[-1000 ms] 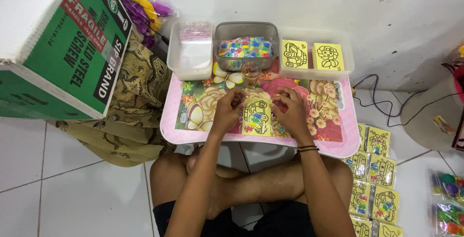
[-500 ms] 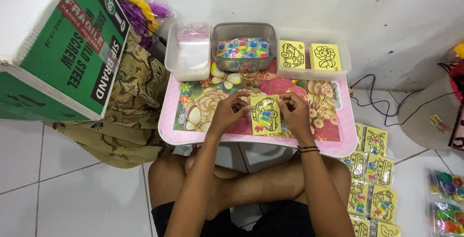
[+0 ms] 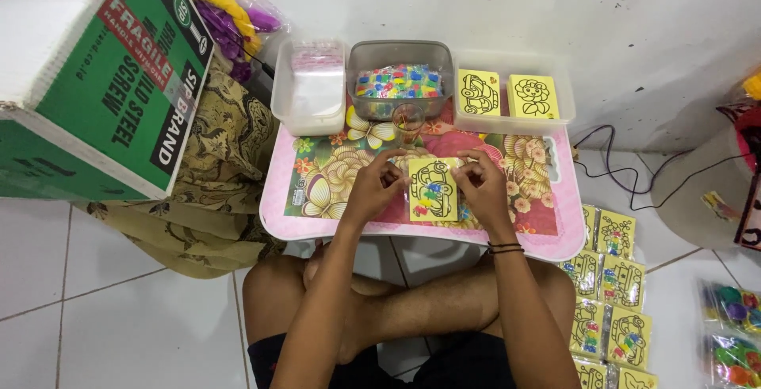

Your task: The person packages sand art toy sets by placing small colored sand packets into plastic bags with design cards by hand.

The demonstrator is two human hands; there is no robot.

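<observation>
Your left hand (image 3: 371,187) and right hand (image 3: 481,185) pinch the yellow card (image 3: 434,190) by its upper corners, between them over the pink table (image 3: 333,230). Its long axis runs toward you; both hands are equally near.

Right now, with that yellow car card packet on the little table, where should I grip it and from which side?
Probably pinch the yellow card packet at its two top corners, one from each side, where the left hand and right hand meet it; it is thin and flat.
</observation>
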